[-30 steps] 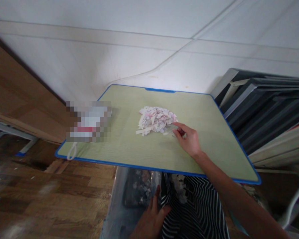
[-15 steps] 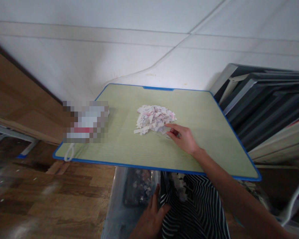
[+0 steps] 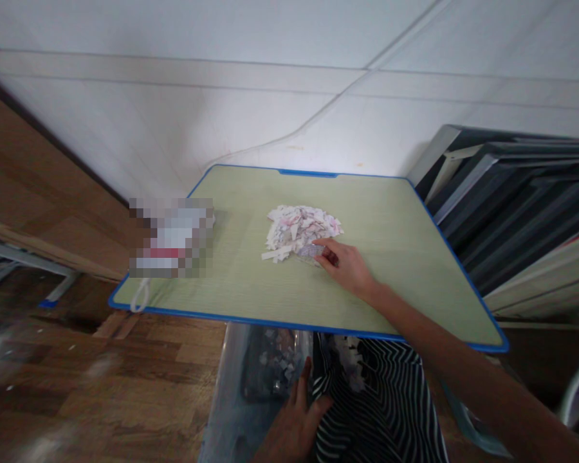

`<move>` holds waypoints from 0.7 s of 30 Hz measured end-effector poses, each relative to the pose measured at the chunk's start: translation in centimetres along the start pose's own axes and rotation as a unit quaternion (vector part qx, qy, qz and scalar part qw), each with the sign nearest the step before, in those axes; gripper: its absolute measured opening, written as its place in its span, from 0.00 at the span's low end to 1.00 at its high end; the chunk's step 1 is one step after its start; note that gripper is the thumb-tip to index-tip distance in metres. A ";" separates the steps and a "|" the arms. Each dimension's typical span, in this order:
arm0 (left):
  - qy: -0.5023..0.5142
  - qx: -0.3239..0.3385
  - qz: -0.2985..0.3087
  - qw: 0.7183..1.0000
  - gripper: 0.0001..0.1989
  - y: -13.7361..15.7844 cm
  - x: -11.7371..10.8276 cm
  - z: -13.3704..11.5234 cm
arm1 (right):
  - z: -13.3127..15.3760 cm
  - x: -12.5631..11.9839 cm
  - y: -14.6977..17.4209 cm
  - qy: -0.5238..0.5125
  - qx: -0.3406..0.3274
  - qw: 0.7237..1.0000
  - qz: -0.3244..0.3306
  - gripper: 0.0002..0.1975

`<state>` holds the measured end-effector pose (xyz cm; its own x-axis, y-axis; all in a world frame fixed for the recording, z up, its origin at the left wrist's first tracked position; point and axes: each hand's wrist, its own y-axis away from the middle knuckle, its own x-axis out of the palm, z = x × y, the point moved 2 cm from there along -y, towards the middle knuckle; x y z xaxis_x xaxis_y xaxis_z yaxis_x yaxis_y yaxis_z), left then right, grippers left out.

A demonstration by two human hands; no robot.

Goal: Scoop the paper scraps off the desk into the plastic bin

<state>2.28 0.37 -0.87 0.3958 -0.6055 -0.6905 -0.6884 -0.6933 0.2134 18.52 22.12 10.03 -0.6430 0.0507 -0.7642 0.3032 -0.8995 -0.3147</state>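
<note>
A heap of torn paper scraps point(image 3: 299, 225), white with some pink, lies in the middle of a pale green tabletop point(image 3: 386, 206) with a blue edge. At the near right side of the heap, my right hand point(image 3: 345, 263) has its thumb and forefinger closed around a greyish paper scrap point(image 3: 307, 249). Below the table, my left hand point(image 3: 296, 411) rests with fingers stretched out along the side of a clear plastic bin point(image 3: 222, 392). Small paper pieces point(image 3: 282, 360) show inside the bin.
A blurred-out item with a white loop point(image 3: 139, 296) stands on the table's left. Cardboard point(image 3: 43, 173) leans farther left. Dark flat panels point(image 3: 516, 199) stack at the right. White wall point(image 3: 222, 116) lies behind. Striped fabric point(image 3: 381, 399) covers my lap, with paper bits on it.
My right hand has shifted slightly left, closer against the near edge of the heap. My left hand has stayed at the bin, and the whole view has moved a little.
</note>
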 end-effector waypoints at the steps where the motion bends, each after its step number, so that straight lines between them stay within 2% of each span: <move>1: -0.005 0.002 -0.001 1.000 0.28 -0.1 0.1 0.0 | 0.2 0.2 -0.1 -0.004 -0.006 1.000 0.003 0.13; 4: -0.012 0.016 -0.011 1.000 0.28 -0.1 0.3 0.2 | 1.1 0.9 -0.1 -0.038 -0.043 0.998 0.029 0.13; 8: -0.019 0.022 -0.016 0.999 0.30 0.0 0.4 0.3 | 2.6 1.8 0.4 -0.088 -0.115 0.983 0.117 0.13; 13: -0.033 0.027 -0.025 0.999 0.25 -0.1 0.2 0.1 | 3.7 1.8 1.2 -0.089 -0.162 0.962 0.201 0.15; 18: -0.040 0.006 -0.008 0.999 0.24 -0.3 0.1 0.1 | 4.1 1.7 1.6 -0.075 -0.198 0.950 0.228 0.15; 21: -0.047 0.008 -0.023 0.999 0.24 -0.2 0.3 0.3 | 4.0 1.6 1.6 -0.122 -0.187 0.948 0.227 0.15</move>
<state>2.34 0.46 -1.29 0.3695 -0.5330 -0.7612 -0.6809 -0.7127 0.1685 15.15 19.00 10.54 -0.5166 -0.4471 -0.7302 0.7859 -0.5861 -0.1971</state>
